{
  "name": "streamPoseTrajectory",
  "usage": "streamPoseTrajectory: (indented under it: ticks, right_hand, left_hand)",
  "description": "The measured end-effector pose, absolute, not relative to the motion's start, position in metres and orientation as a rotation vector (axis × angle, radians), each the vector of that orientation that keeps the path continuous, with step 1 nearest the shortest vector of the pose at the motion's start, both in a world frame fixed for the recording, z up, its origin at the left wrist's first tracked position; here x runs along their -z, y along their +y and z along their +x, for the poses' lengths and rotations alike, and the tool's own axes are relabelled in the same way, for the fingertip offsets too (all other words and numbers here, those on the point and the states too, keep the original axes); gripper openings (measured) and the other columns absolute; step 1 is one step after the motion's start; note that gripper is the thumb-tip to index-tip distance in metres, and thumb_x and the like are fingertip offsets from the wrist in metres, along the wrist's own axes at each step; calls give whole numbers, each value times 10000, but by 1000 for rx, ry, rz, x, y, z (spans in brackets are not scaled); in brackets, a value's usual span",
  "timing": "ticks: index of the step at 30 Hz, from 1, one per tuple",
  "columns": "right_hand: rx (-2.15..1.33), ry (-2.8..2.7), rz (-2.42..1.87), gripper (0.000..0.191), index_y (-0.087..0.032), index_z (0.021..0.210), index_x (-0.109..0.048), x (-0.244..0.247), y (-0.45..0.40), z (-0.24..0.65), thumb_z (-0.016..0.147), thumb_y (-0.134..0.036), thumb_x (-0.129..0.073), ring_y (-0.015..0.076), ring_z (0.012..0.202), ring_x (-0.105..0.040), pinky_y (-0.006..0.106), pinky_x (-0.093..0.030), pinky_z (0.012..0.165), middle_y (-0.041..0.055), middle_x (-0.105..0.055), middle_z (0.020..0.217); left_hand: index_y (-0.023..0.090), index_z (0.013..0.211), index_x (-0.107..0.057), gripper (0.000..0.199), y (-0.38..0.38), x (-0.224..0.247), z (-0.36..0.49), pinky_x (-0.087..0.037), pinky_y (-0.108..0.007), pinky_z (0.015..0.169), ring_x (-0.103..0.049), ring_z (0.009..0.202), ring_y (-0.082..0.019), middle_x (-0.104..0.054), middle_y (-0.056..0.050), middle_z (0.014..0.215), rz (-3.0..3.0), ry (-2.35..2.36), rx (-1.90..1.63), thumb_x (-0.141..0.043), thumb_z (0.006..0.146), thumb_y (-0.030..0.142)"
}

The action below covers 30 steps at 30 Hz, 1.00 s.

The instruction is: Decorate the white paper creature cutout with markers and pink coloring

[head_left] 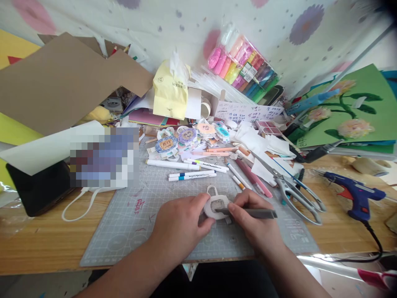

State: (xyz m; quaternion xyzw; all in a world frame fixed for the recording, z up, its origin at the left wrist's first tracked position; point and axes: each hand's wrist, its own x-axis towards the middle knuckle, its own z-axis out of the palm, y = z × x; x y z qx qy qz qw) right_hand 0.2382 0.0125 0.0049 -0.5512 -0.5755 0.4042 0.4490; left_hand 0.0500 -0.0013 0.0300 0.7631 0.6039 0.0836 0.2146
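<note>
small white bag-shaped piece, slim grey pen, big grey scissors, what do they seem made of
The small white bag-shaped piece looks like matte paper or card, from its flat, dull surface. The slim grey pen is probably smooth plastic, with a plain, even barrel. The big grey scissors seem metal, going by their sheen; the handles may be coated.

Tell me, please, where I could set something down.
The grey gridded cutting mat is bare between the left hand and looped white cable. Beyond the hands, white markers crowd it; grey metal scissors lie right of the right hand.
</note>
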Motion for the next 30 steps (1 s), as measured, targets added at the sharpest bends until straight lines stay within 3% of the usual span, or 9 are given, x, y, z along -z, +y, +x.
streamPoseTrajectory:
  ticks: [30]
  right_hand:
    - [-991, -1399, -1377, 248, -217, 613, -531, -6, 12, 233, 765, -336, -686, 133, 494, -435, 261, -341, 476, -36, -509, 518]
  left_hand:
    - [271, 1143, -607, 340, 0, -30, 51, -457, -331, 668, -685, 843, -263, -747, -9, 943, 2125, 1674, -221, -611, 819, 370]
